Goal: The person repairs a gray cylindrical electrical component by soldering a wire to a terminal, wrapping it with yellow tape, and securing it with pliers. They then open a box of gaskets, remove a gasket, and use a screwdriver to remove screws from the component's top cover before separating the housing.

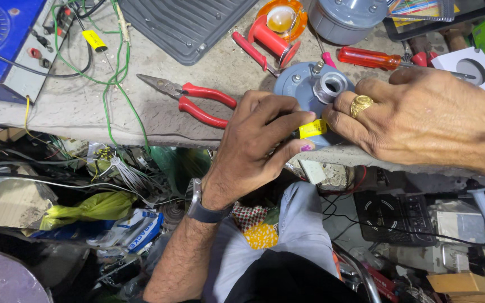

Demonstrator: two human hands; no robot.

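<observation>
Red-handled pliers (189, 100) lie on the worktop (74, 106); left of them green wires (113, 73); right, an orange-handled screwdriver (369, 57).

Bright, even light from above on the workbench (85, 112); soft, short shadows under the red pliers (197, 104). Below the bench edge the clutter falls dim. Slight shine on the gold ring (361, 104) and orange lid (282, 17). Focus sharp at centre; wide-angle stretch at the edges, right forearm looms large
</observation>
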